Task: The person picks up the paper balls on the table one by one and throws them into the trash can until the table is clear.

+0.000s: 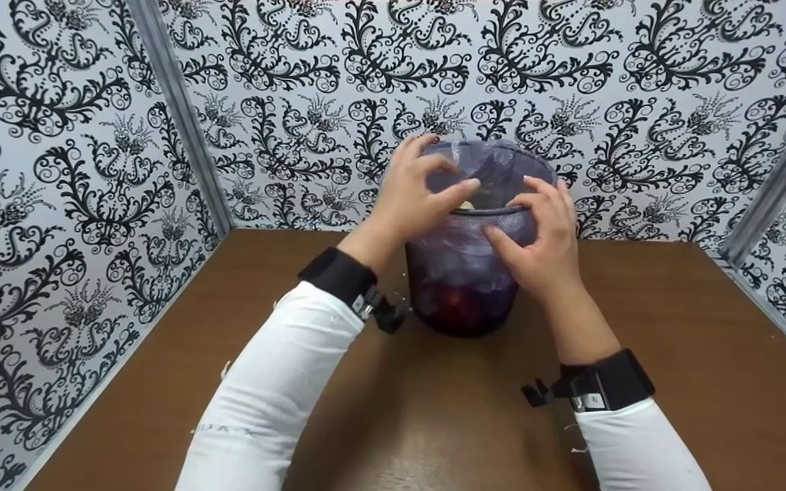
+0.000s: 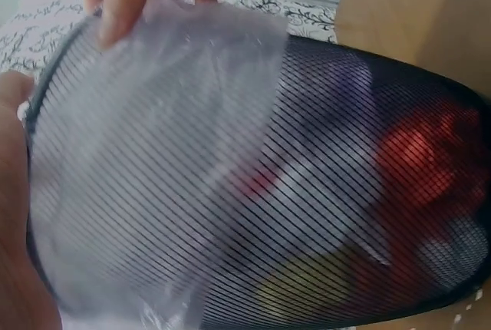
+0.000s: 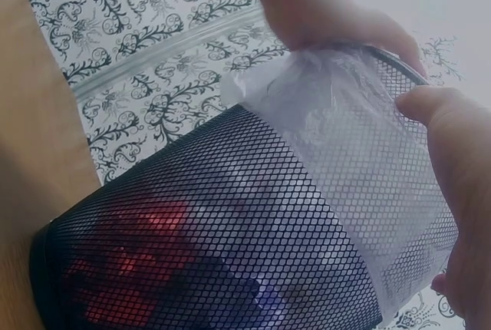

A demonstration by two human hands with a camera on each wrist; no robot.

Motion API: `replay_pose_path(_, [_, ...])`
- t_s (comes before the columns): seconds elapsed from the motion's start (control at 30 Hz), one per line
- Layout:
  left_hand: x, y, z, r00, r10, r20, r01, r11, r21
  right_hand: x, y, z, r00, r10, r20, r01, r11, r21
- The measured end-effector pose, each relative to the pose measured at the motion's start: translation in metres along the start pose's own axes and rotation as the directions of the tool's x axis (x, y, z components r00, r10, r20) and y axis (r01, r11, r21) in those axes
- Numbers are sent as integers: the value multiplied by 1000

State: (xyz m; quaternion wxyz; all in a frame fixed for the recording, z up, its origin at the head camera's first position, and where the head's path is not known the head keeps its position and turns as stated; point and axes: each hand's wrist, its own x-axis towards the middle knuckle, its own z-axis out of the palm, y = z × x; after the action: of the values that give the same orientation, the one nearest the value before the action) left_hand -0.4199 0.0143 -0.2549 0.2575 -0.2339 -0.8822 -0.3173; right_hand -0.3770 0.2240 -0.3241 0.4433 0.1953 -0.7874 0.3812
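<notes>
A dark wire-mesh wastebasket [image 1: 427, 300] stands upright on the table, lined with a thin translucent plastic bag [image 2: 153, 146] whose top is folded down outside the rim. Through the mesh show a shiny red crumpled thing [image 2: 430, 153] and pale, purple and yellowish shapes. My left hand [image 1: 410, 194] holds the rim and bag at the left, thumb reaching over the opening. At the near right rim my right hand [image 1: 546, 239] pinches the bag's edge, thumb outside and fingers inside. A small pale thing [image 1: 466, 205] shows within the opening.
The brown wooden table [image 1: 284, 286] runs up to patterned black-and-white walls [image 1: 284, 116] at the back and sides. Grey strips [image 1: 181, 109] cover the corners. The wastebasket stands close to the back wall.
</notes>
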Motion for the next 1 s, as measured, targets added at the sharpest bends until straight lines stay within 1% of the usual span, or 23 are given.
replay_pose_path(0.1, [-7,-11,4,999,-20,-31,17,996,-89,0,0,0,1000,4,1,-4,1000,8])
replay_pose_path(0.2, [-14,-20,8,998,-54,-38,47,985,-167,-1,-1,1,1000,8,4,-8,1000,12])
replay_pose_path(0.3, [-19,-26,12,995,-92,-24,83,968,-237,-1,-1,1,1000,7,4,-7,1000,12])
replay_pose_path(0.4, [-19,-29,14,994,-109,-10,102,955,-279,-1,0,1,1000,3,-2,-3,1000,15])
replay_pose_path(0.5, [-18,-28,15,994,-107,8,105,947,-302,-1,0,0,1000,-6,-19,7,1000,21])
replay_pose_path(0.7, [-18,-26,13,994,-105,40,112,949,-295,-4,1,2,1000,7,-28,-6,1000,29])
replay_pose_path(0.8, [-18,-25,11,995,-99,33,105,949,-298,-3,2,3,999,-12,-36,13,1000,26])
replay_pose_path(0.9, [-18,-25,11,994,-106,30,110,946,-306,-2,2,3,999,-20,-36,20,1000,15])
replay_pose_path(1.0, [-19,-27,12,991,-126,40,132,944,-302,-3,1,4,1000,10,-16,-10,1000,7])
